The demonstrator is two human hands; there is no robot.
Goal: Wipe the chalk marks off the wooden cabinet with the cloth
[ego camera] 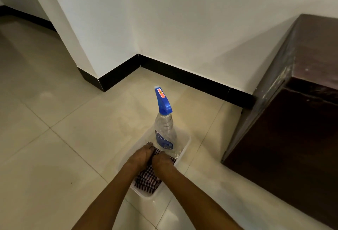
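Note:
A dark-and-white checked cloth [147, 179] lies in a clear plastic tray [184, 148] on the floor. My left hand [140, 156] and my right hand [161, 161] are side by side on the cloth's far end, fingers curled into the fabric. The dark wooden cabinet [292, 120] stands at the right against the wall. Whitish chalk smears [279, 78] run along its left top edge and side.
A clear spray bottle with a blue trigger head [164, 125] stands upright in the tray's far end, just beyond my hands. Beige floor tiles [64, 138] spread to the left. A white wall with a black skirting [182, 76] forms a corner behind.

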